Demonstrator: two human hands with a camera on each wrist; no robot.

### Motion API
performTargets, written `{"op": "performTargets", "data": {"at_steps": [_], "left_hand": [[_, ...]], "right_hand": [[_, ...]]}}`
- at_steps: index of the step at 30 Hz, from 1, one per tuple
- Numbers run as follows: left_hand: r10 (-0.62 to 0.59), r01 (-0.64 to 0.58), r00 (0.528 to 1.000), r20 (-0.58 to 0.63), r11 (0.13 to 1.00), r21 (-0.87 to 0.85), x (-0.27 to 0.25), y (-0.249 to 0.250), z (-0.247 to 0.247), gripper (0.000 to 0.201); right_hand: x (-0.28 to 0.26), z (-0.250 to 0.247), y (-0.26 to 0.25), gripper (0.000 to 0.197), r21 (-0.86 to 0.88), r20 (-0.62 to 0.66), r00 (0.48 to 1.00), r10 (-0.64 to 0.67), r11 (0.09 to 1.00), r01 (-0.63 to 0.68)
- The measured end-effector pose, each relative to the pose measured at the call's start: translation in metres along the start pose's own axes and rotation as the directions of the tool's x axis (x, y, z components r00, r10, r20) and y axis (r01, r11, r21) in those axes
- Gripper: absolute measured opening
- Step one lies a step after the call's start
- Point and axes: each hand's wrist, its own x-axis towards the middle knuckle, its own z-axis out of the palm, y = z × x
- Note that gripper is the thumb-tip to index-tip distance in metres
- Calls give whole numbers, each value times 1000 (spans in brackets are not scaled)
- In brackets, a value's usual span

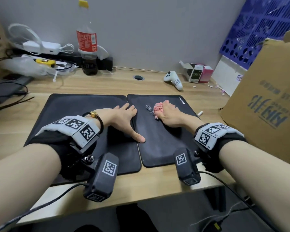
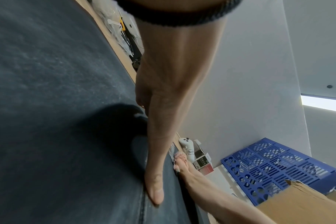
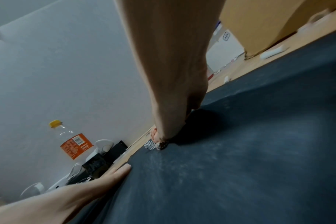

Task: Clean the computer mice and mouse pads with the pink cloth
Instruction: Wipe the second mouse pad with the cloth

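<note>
Two black mouse pads lie side by side on the wooden desk: the left pad (image 1: 77,118) and the right pad (image 1: 164,144), which has a Lenovo logo. My left hand (image 1: 122,119) lies flat with straight fingers across the seam between them, thumb spread toward me. My right hand (image 1: 167,113) presses the bunched pink cloth (image 1: 157,107) onto the right pad; a checkered tag (image 1: 150,108) sticks out to its left. In the right wrist view the pink cloth (image 3: 153,134) shows under the fingers. No computer mouse is in view.
A cola bottle (image 1: 87,42) stands at the back by cables and chargers. A white controller (image 1: 173,79) and small boxes (image 1: 197,73) lie at back right. A big cardboard box (image 1: 264,101) crowds the right edge, with a blue crate (image 1: 261,25) behind it.
</note>
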Motion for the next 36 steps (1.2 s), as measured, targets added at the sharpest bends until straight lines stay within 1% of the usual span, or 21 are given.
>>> {"op": "performTargets", "data": {"at_steps": [3,6,10,11,12,13,14,15,16,17,18,20,21,23,24,25,27,28,29,33,36], "left_hand": [[32,-33,999,21,996,77,13,-4,-3,135],[26,-32,997,75,996,78,21,-6,-6,140],[31,-34,997,64,998,52,21,-6,-7,140],[28,-30,998,52,998,50,19,-6,-7,139],[26,-28,999,43,998,49,17,-5,-7,138],[25,-27,999,40,999,47,16,-5,-7,138],[24,-25,999,40,999,44,15,-4,-7,137],[22,-24,999,39,999,42,15,-4,-7,137],[20,-21,999,38,999,38,14,-4,-8,137],[19,-21,999,38,999,36,13,-3,-8,136],[19,-20,999,35,999,37,12,-2,-9,136],[15,-16,999,37,999,36,12,-2,-9,136],[12,-14,999,45,999,31,12,-2,-9,137],[6,-8,998,58,1000,26,13,-2,-10,137],[1,-3,998,62,1000,29,13,-1,-10,138],[-7,5,998,66,999,34,13,-1,-10,138],[-26,23,997,76,999,41,13,1,-12,139],[-38,36,996,83,999,31,12,1,-13,140],[-50,48,995,90,999,17,11,1,-14,141],[-65,65,993,96,998,10,9,5,-16,142],[-70,71,994,88,997,-6,5,4,-15,139]], "right_hand": [[41,1,-10,61,-2,-21,1000,17,1000,-17],[66,-1,-14,64,8,-21,999,35,999,-35],[73,-7,-3,66,63,9,999,-35,997,34],[75,-7,3,62,69,0,999,-34,997,34],[80,-6,14,53,54,-15,1000,-21,998,22],[87,-4,29,43,56,-21,1000,-11,998,12],[99,-1,47,40,71,-34,999,4,997,-1],[102,-2,59,44,93,-46,998,33,995,-29],[104,-3,67,54,98,-55,995,78,992,-72],[98,-7,66,67,76,-51,990,134,989,-129],[88,-13,59,73,40,-43,986,161,986,-159],[75,-17,45,67,3,-41,985,170,986,-170],[77,-15,39,68,3,-34,985,169,986,-169],[87,-6,27,85,5,-48,993,109,994,-109],[91,0,19,91,1,-46,996,73,997,-73],[86,1,4,88,9,-30,998,49,999,-48],[69,2,-23,69,0,3,1000,-16,1000,16],[61,3,-33,62,-11,11,998,-60,998,60],[61,7,-36,60,-16,15,995,-98,995,98],[48,13,-36,65,-14,25,983,-182,983,182],[46,16,-40,66,-34,19,977,-212,976,213]]}}
